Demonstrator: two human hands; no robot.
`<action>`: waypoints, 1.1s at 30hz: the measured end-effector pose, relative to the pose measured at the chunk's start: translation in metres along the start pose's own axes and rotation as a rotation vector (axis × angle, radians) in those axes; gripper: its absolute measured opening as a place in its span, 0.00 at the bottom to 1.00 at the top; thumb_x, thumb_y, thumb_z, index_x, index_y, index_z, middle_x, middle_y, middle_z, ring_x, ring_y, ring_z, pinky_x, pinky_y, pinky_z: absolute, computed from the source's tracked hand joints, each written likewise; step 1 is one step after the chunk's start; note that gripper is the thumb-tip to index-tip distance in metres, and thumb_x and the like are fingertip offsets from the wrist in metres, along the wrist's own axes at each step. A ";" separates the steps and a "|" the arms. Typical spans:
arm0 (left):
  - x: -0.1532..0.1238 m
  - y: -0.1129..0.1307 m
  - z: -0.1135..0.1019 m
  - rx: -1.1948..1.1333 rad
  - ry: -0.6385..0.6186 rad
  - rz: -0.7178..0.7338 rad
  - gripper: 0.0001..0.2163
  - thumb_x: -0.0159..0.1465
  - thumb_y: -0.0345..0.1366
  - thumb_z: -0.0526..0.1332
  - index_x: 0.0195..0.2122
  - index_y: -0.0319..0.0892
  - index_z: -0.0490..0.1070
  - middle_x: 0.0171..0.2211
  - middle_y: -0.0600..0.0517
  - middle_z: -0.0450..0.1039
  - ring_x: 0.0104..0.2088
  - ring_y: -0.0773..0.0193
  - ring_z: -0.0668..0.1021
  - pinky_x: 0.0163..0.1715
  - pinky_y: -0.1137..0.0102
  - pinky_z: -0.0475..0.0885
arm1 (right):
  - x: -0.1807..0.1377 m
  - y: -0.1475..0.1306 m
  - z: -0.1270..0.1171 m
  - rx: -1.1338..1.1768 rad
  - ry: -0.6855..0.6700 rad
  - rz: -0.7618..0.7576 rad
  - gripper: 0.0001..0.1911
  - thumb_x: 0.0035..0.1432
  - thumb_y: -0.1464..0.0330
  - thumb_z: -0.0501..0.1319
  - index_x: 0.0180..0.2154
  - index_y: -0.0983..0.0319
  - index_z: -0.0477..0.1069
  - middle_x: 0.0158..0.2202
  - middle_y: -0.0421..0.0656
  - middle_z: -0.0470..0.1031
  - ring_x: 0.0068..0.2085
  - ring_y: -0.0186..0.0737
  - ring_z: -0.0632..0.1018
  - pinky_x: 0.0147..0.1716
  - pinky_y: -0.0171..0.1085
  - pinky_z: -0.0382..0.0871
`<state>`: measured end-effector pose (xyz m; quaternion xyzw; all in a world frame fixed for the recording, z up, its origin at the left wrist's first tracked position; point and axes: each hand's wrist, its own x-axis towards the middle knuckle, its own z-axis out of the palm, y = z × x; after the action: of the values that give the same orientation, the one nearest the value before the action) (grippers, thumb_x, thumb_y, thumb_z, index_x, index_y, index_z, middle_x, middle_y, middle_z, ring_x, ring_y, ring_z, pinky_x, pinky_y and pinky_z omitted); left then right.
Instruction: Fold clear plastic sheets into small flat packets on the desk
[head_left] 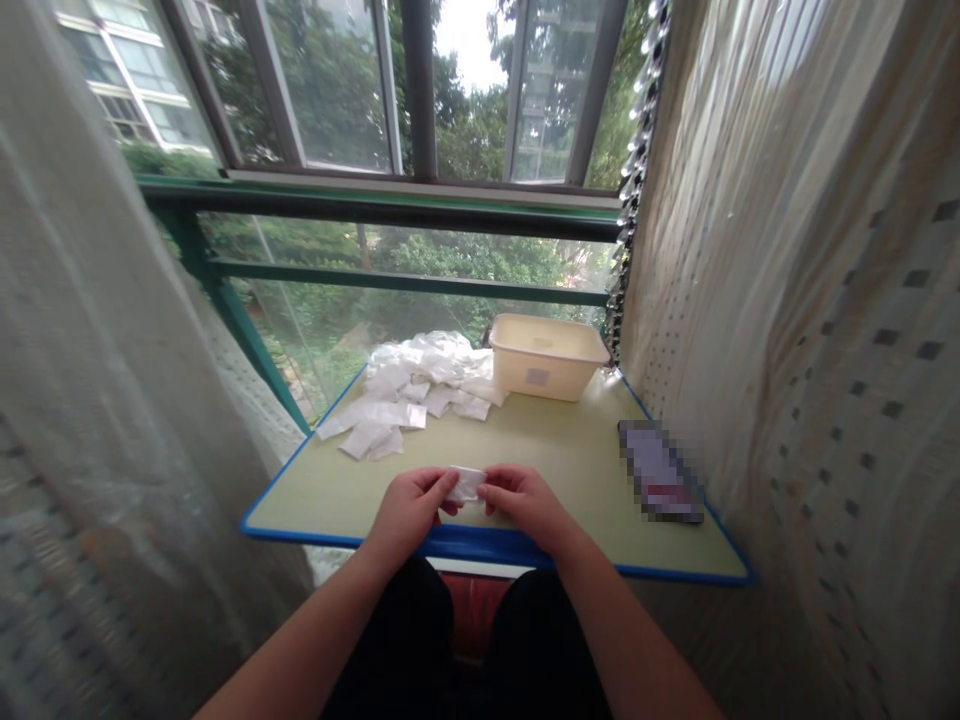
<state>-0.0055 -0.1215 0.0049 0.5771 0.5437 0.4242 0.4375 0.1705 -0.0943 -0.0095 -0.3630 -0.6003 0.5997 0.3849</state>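
My left hand (409,510) and my right hand (525,503) meet over the near edge of the table (570,460). Together they pinch one small white packet (466,485), each hand on one end of it. A heap of similar white packets (420,385) lies on the far left part of the table, some spread toward me. A cream plastic tub (547,355) stands at the back right, past the heap.
The small table has a pale green top and a blue rim. A dark flat phone-like thing (660,470) lies near its right edge. Sheer curtains hang close on both sides. A glass railing and window are behind the table.
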 end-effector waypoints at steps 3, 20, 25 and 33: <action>-0.001 0.003 -0.005 -0.034 -0.099 -0.053 0.19 0.57 0.49 0.55 0.36 0.36 0.73 0.25 0.47 0.75 0.25 0.62 0.76 0.18 0.75 0.64 | 0.000 0.002 0.001 -0.031 0.035 -0.002 0.12 0.47 0.63 0.62 0.33 0.64 0.72 0.24 0.38 0.71 0.24 0.29 0.69 0.25 0.31 0.62; -0.003 0.007 -0.004 0.004 -0.167 -0.164 0.13 0.52 0.43 0.61 0.29 0.37 0.72 0.26 0.47 0.76 0.26 0.62 0.77 0.18 0.74 0.66 | -0.006 0.005 0.001 -0.036 0.074 -0.017 0.15 0.47 0.64 0.62 0.38 0.64 0.73 0.29 0.41 0.74 0.29 0.33 0.72 0.32 0.34 0.66; 0.005 0.010 -0.007 -0.045 -0.216 -0.189 0.14 0.53 0.44 0.60 0.30 0.36 0.72 0.27 0.47 0.76 0.28 0.61 0.78 0.19 0.74 0.66 | -0.004 0.001 0.003 0.070 0.085 0.031 0.16 0.45 0.63 0.64 0.36 0.64 0.72 0.25 0.39 0.72 0.25 0.32 0.71 0.24 0.33 0.67; 0.026 0.015 0.005 -0.037 -0.296 -0.144 0.14 0.55 0.44 0.58 0.32 0.36 0.71 0.29 0.46 0.75 0.26 0.63 0.76 0.18 0.75 0.65 | -0.002 0.002 0.002 0.066 0.244 0.050 0.12 0.48 0.62 0.60 0.27 0.67 0.72 0.22 0.40 0.71 0.19 0.30 0.68 0.16 0.30 0.65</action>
<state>0.0044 -0.0961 0.0182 0.5846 0.5056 0.3121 0.5524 0.1698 -0.0968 -0.0115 -0.4351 -0.5197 0.5799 0.4520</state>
